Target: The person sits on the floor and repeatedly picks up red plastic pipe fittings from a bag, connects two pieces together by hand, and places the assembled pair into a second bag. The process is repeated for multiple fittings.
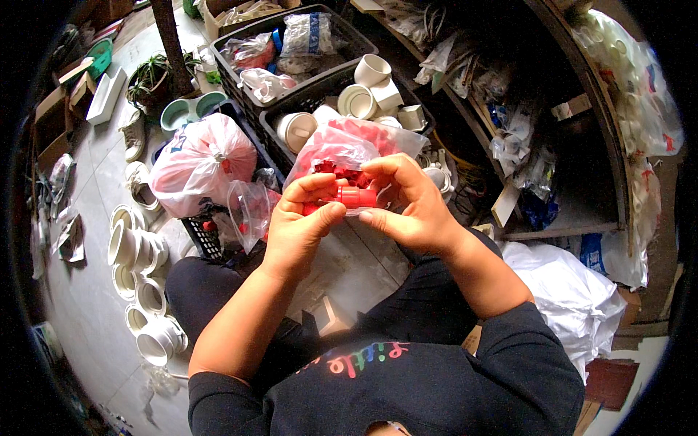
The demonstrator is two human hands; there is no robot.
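Observation:
In front of my chest, both hands hold a red plastic fitting [355,196] with a short round barrel lying sideways. My left hand [302,218] has its fingers and thumb closed on the fitting's left end. Thumb and fingers of my right hand [408,203] curl around its right end. Just beyond them is a clear plastic bag [342,149] of red plastic pieces, some dark red ones [338,171] showing at its near side. Fingers hide part of the fitting's ends.
Behind the bag, a black crate [273,116] holds white plastic pipe fittings [356,100]. Another crate [331,14] carries bagged parts. A tied bag [203,163] sits at left, near a row of white fittings [134,247] on the floor. Wooden shelving [618,145] and a white sack [560,291] stand right.

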